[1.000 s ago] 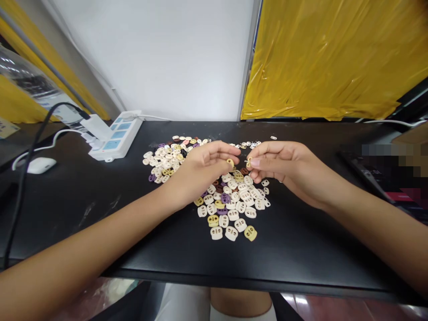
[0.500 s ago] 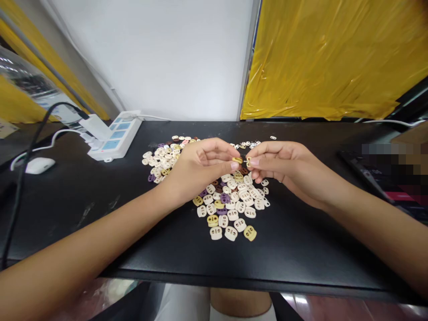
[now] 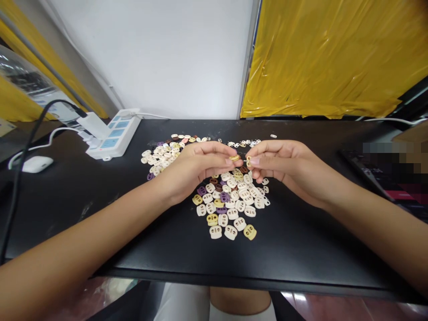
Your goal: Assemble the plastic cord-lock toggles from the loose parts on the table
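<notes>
Between the thumb and fingers of my left hand point(image 3: 203, 162) is a yellow cord lock shell point(image 3: 234, 158), turned so its narrow side shows. Facing it across a small gap, my right hand point(image 3: 279, 161) pinches a small yellow insert point(image 3: 248, 161) with a thin pin-like tip pointing left. Both hands hover over a spread of cord lock shells point(image 3: 232, 214), cream, yellow, purple and brown, each with two holes. Behind my fingers lie several small white inserts point(image 3: 243, 143). My left hand partly hides a second heap of cord locks point(image 3: 162, 156).
A white power strip point(image 3: 115, 136) with plugged-in cables stands at the back left, near a white earbud case point(image 3: 37, 164) and a clear plastic bottle point(image 3: 30, 80). A dark, partly blurred device point(image 3: 368, 178) lies at the right. The black table point(image 3: 160, 254) ends close to my lap.
My left hand has tilted the yellow shell flatter and drawn it slightly left, widening the gap to the insert. My right hand has barely moved.
</notes>
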Demonstrator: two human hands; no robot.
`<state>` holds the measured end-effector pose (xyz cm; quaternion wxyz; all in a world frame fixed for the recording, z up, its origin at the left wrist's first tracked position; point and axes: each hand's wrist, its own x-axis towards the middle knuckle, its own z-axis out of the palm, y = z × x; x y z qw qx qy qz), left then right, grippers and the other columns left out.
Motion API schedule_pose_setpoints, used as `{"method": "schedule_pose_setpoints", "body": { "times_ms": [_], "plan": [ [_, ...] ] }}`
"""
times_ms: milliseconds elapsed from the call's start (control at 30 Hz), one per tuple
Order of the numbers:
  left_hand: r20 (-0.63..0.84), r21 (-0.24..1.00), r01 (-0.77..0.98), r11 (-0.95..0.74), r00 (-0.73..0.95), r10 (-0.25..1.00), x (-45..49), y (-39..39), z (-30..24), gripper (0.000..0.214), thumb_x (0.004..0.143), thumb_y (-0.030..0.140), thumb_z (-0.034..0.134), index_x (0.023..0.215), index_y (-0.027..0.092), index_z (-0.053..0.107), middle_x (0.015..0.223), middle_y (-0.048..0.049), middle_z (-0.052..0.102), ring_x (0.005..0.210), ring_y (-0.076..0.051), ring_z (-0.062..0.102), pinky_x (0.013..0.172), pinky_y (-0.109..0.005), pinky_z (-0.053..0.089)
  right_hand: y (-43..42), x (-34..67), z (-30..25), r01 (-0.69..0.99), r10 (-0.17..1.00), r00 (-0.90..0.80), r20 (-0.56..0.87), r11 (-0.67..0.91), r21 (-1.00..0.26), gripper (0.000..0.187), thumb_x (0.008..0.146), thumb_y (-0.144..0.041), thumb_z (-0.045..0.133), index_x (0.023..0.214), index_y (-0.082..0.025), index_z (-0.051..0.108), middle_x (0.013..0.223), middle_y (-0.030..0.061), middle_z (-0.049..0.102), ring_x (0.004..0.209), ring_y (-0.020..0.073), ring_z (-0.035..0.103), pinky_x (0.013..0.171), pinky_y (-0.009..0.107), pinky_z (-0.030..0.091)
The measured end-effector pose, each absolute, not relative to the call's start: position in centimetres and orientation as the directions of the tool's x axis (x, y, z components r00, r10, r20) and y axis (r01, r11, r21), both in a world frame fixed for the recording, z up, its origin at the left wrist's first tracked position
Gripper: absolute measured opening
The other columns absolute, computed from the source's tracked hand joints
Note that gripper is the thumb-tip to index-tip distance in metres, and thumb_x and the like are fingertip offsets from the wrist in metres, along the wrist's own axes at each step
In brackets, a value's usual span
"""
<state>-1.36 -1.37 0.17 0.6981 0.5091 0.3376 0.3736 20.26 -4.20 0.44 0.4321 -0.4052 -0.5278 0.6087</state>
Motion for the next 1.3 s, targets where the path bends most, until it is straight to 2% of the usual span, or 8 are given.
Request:
{"method": "schedule_pose_setpoints", "body": {
  "times_ms": [133,267,367,600,800,967,1300],
  "plan": [
    [-0.071,0.966,-0.190,0.175,0.456,0.887,-1.38,-1.45,0.08,0.006,0.082,0.011,0.080,0.085,0.016,0.079,0.086,-0.0024,0.081,0.091,-0.013,0.078,0.089,-0.019,0.059,-4.19,20.35,0.31,-0.093,0.954,-0.300,-0.026,-0.056,-0.994,0.019,0.074,-0.030,0.090,0.081,-0.017,0.079,0.071,0.0009,0.070,0.065,0.0092,0.064,0.063,0.020,0.055],
    [-0.029,0.984,-0.143,0.104,0.447,0.894,-1.36,-1.53,-0.04,0.021,0.077,0.011,0.085,0.095,0.017,0.078,0.090,-0.0012,0.079,0.088,-0.013,0.078,0.083,-0.021,0.059,-4.09,20.38,0.18,-0.078,0.957,-0.291,-0.025,-0.049,-0.996,0.015,0.076,-0.027,0.088,0.081,-0.017,0.078,0.072,0.0015,0.070,0.064,0.0100,0.064,0.062,0.022,0.055],
    [-0.004,0.990,-0.121,0.071,0.479,0.878,-1.28,-1.51,-0.25,0.021,0.079,0.012,0.083,0.099,0.018,0.078,0.092,-0.0015,0.078,0.087,-0.011,0.076,0.081,-0.020,0.057,-4.05,20.34,0.15,-0.070,0.958,-0.287,-0.020,-0.042,-0.997,0.014,0.077,-0.026,0.086,0.083,-0.017,0.078,0.071,0.0019,0.071,0.064,0.0109,0.065,0.063,0.023,0.056],
    [0.093,0.991,-0.132,-0.031,0.492,0.866,-1.25,-1.37,-0.84,0.018,0.079,0.022,0.087,0.096,0.020,0.080,0.093,-0.0012,0.079,0.087,-0.010,0.072,0.083,-0.020,0.056,-4.22,20.03,0.14,0.048,0.966,-0.229,0.121,0.136,-0.990,0.022,0.074,-0.033,0.089,0.081,-0.017,0.076,0.073,0.0018,0.072,0.061,0.0117,0.065,0.061,0.027,0.058],
    [0.089,0.993,-0.104,-0.047,0.452,0.888,-1.13,-1.60,-0.56,0.019,0.077,0.019,0.088,0.095,0.019,0.080,0.087,-0.0014,0.079,0.079,-0.010,0.072,0.073,-0.020,0.057,-4.21,19.93,0.08,0.069,0.959,-0.240,0.153,0.174,-0.982,0.024,0.074,-0.036,0.088,0.081,-0.017,0.075,0.072,0.0012,0.071,0.060,0.0116,0.065,0.060,0.027,0.057],
    [0.081,0.991,-0.128,-0.025,0.450,0.889,-1.11,-1.55,-0.59,0.026,0.077,0.018,0.087,0.101,0.017,0.079,0.090,-0.0017,0.079,0.081,-0.010,0.073,0.079,-0.020,0.058,-4.28,20.01,0.17,0.071,0.963,-0.224,0.152,0.172,-0.983,0.026,0.074,-0.037,0.089,0.081,-0.017,0.074,0.073,0.0016,0.072,0.060,0.0117,0.065,0.060,0.027,0.057],
    [0.044,0.999,-0.041,-0.030,0.394,0.918,-0.49,-2.12,0.11,0.028,0.070,0.016,0.089,0.094,0.013,0.075,0.081,-0.0030,0.076,0.075,-0.015,0.074,0.076,-0.029,0.061,-4.43,19.90,0.30,0.123,0.961,-0.223,0.161,0.191,-0.974,0.022,0.078,-0.034,0.086,0.083,-0.018,0.074,0.074,0.0021,0.072,0.062,0.0125,0.065,0.061,0.028,0.057]
  ]
}}
